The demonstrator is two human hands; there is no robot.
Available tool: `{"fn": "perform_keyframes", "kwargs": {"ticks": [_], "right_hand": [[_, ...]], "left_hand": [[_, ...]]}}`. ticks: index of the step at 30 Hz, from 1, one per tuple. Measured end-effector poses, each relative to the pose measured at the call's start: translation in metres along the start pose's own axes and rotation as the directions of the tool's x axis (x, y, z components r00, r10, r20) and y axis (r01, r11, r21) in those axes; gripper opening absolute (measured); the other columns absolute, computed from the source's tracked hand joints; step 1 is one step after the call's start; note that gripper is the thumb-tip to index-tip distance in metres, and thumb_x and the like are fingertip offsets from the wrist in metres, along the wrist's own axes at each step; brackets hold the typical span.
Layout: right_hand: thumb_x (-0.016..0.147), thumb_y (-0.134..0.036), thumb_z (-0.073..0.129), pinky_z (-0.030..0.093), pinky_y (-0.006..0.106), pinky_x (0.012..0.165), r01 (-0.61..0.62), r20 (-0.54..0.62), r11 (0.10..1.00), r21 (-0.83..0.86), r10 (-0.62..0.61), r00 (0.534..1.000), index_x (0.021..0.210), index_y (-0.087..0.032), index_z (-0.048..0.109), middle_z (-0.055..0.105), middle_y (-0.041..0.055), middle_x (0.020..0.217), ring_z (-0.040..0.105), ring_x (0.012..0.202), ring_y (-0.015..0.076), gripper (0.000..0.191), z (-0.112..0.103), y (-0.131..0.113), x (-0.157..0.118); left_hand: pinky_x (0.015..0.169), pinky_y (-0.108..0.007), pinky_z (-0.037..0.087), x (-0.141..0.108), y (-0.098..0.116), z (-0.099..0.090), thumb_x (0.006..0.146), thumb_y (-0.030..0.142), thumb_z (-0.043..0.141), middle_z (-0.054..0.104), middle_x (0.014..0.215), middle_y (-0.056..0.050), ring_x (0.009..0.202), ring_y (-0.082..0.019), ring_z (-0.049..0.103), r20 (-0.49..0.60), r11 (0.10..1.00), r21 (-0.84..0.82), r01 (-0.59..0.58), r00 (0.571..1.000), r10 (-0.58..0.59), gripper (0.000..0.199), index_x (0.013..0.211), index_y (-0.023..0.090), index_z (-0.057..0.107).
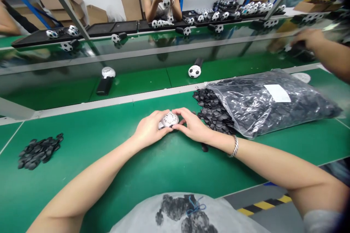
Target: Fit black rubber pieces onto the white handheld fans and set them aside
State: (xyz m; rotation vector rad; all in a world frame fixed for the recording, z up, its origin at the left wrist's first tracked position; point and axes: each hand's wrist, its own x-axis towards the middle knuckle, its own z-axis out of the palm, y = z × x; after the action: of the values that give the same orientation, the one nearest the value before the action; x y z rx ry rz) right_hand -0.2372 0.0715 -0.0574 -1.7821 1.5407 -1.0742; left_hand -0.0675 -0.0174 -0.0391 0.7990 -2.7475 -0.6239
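Both my hands meet around a white, round openwork piece (170, 119) just above the green table. My left hand (150, 128) grips it from the left, thumb along its lower edge. My right hand (193, 125) closes on its right side with fingertips and thumb. Black pieces (214, 113) spill in a heap from a clear plastic bag (246, 105) to the right of my right hand. A smaller pile of black pieces (40, 151) lies at the left of the table.
Beyond the metal rail, a green belt (147, 80) carries a white-headed item with a black handle (106, 81) and a football-patterned one (194, 71). A person sits across, holding an item. Another person's arm (328, 52) reaches in at right.
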Motion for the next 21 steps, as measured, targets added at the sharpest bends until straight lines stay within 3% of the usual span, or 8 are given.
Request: {"fn": "perform_keyframes", "kwargs": {"ticks": [9,16,19,21], "right_hand": [[0.077,-0.025,0.057,0.053,0.028,0.067,0.029,-0.028,0.999,-0.026,-0.030,0.999,0.109,-0.016,0.045,0.047,0.0089,0.105,0.048,0.096,0.0177,0.035,0.000,0.006,0.001],[0.070,-0.027,0.063,0.053,0.025,0.061,-0.043,-0.053,0.998,0.049,0.046,0.998,0.103,-0.017,0.049,0.048,0.0072,0.104,0.050,0.095,0.0170,0.037,0.001,0.003,0.007],[0.071,-0.028,0.063,0.052,0.025,0.063,-0.046,-0.010,0.999,-0.010,0.046,0.999,0.100,-0.016,0.052,0.052,0.0066,0.100,0.052,0.092,0.0159,0.033,-0.015,0.003,0.010],[0.073,-0.028,0.061,0.049,0.027,0.069,-0.014,0.002,0.988,-0.153,0.014,1.000,0.093,-0.016,0.056,0.055,0.0054,0.093,0.053,0.086,0.0147,0.024,-0.034,0.005,0.010]], "left_hand": [[0.086,-0.033,0.045,0.000,-0.002,0.002,0.076,0.043,0.054,0.052,0.122,-0.003,0.107,-0.021,0.052,-0.034,0.998,0.025,-0.049,0.998,0.050,0.052,0.123,0.022,0.044],[0.080,-0.031,0.047,0.003,0.003,0.001,0.068,0.040,0.062,0.057,0.113,-0.002,0.099,-0.021,0.055,-0.050,0.994,-0.092,0.056,0.997,-0.060,0.051,0.116,0.024,0.050],[0.075,-0.030,0.048,0.005,0.003,-0.001,0.066,0.041,0.062,0.057,0.112,-0.002,0.093,-0.021,0.058,-0.033,0.993,-0.094,0.073,0.997,-0.076,0.053,0.115,0.024,0.050],[0.076,-0.031,0.048,0.009,0.000,-0.004,0.065,0.038,0.063,0.056,0.113,-0.002,0.093,-0.021,0.058,-0.007,0.997,-0.055,0.054,0.998,-0.055,0.055,0.116,0.024,0.048]]}}
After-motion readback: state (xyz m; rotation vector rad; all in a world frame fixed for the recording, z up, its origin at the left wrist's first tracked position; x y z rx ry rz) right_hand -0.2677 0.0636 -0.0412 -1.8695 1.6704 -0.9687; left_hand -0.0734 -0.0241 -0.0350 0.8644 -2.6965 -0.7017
